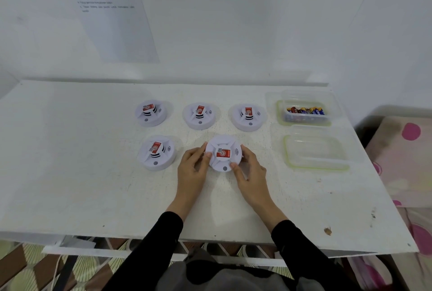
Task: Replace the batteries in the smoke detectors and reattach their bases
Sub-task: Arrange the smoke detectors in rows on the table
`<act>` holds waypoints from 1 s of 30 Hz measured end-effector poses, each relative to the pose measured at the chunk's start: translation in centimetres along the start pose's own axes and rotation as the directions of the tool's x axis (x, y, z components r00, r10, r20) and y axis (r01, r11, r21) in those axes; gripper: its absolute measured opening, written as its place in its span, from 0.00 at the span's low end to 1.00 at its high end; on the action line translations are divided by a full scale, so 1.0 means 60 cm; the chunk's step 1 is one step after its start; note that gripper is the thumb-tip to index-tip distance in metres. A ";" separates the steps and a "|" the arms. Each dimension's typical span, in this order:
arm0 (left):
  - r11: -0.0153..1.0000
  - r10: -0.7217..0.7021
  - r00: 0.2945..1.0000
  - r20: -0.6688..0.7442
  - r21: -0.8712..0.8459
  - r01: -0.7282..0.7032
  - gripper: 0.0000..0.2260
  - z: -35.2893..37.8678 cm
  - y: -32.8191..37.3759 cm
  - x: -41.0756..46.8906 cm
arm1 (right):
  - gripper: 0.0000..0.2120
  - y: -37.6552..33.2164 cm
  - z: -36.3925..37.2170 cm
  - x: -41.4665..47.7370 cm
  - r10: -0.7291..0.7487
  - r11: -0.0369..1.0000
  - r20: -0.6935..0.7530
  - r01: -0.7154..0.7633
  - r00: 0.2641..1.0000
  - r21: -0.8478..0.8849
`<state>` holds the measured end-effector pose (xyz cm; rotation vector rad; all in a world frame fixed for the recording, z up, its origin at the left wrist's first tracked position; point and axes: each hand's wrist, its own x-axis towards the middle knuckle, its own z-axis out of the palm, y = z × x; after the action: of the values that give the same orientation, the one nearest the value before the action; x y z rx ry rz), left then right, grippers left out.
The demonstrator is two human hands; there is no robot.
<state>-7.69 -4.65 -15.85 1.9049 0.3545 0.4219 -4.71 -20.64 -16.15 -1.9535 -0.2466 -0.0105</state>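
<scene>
On the white table (70, 173), the back-left smoke detector (151, 112) and the front-left smoke detector (157, 152) sit face up, closed and untouched. The left hand (192, 166) curls its fingers against the left rim of the front-right smoke detector (224, 153), which rests on the table just right of the front-left one. Behind it sits the back-middle smoke detector (199, 115), also closed. The right hand (249, 169) grasps the held unit's right rim, thumb on its front edge. The back-right smoke detector (249, 116) is shut too. Further right, a clear tub (280, 115) holds the batteries (306, 111); the green-rimmed tray (286, 150) nearer the person looks empty. No base is off yet, so the work seems barely begun: probably all five remain.
</scene>
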 end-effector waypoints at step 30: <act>0.953 0.302 0.953 0.026 0.024 -0.302 0.13 -0.116 -0.004 0.023 | 0.18 -0.153 0.116 -0.007 -0.187 0.976 -0.110 0.197 0.976 0.095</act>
<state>-9.60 1.76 -13.54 1.9956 0.0516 0.5998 -7.52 -10.99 -10.49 -1.8116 -0.3622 -0.2176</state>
